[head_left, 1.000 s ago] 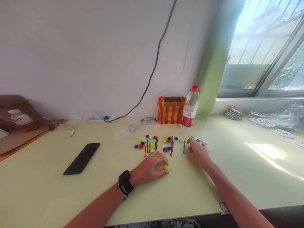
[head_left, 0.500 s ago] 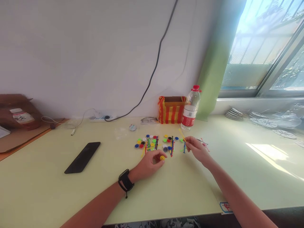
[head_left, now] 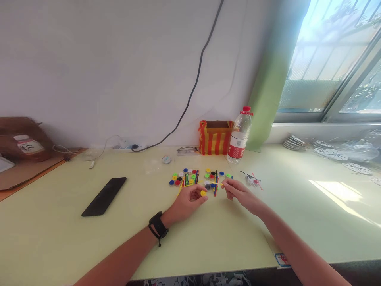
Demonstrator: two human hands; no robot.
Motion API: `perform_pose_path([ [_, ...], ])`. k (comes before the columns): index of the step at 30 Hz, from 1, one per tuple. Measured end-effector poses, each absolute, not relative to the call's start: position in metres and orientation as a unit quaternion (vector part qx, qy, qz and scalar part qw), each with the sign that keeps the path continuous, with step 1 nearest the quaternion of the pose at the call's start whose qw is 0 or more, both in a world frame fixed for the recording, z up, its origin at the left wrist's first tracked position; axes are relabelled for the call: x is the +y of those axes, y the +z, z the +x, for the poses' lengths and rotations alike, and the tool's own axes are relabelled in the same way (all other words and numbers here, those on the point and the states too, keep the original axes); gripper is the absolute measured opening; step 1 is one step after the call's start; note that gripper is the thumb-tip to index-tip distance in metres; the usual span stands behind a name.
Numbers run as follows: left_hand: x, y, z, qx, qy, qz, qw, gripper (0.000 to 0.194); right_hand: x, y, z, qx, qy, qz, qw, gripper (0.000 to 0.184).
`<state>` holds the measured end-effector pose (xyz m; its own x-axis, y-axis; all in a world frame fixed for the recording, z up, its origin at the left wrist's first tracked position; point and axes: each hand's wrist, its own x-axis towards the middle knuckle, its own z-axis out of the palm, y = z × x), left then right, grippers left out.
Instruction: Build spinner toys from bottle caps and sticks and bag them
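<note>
My left hand (head_left: 188, 201), with a black watch on its wrist, pinches a small round yellow plastic piece (head_left: 203, 193) between thumb and fingertips. Across from it, my right hand (head_left: 240, 194) grips a thin yellow plastic stick (head_left: 216, 183) by one end. The stick points left, towards the yellow piece, and the two look apart. Behind my hands lie coloured round pieces (head_left: 172, 183) in two groups. Among them are coloured sticks (head_left: 186, 179), partly hidden by my left hand. Right of my right hand, a few white pieces with black and red sticks (head_left: 252, 180) lie together.
A striped red and yellow box (head_left: 216, 139) and a water bottle (head_left: 237, 139) stand at the wall. A black phone-like slab (head_left: 104, 197) lies left. Glasses (head_left: 187, 150) and a power strip (head_left: 127, 148) are at the back, white patterned discs (head_left: 333, 154) at right.
My right hand has moved left, and the yellow stick has swung from pointing up to lying nearly level near the yellow piece. My left hand has shifted only slightly.
</note>
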<state>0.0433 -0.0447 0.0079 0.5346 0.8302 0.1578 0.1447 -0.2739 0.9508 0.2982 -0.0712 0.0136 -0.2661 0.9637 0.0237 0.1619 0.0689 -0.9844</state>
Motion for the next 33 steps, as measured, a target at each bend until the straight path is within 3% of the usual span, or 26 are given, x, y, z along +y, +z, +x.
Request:
perform_pose_path([
  [6,-0.043,0.001,0.042,0.339,0.326,0.708,0.527,0.037,-0.079,0.013,0.279,-0.669,0.513,-0.413,0.345,0.048],
  [15,-0.044,-0.001,0.042,0.329,0.322,0.69,0.559,0.038,-0.079,0.008,0.271,-0.641,0.536,-0.375,0.401,0.034],
  [33,-0.045,0.002,0.042,0.33,0.32,0.679,0.572,0.037,-0.076,0.002,0.27,-0.574,0.562,-0.372,0.465,0.026],
])
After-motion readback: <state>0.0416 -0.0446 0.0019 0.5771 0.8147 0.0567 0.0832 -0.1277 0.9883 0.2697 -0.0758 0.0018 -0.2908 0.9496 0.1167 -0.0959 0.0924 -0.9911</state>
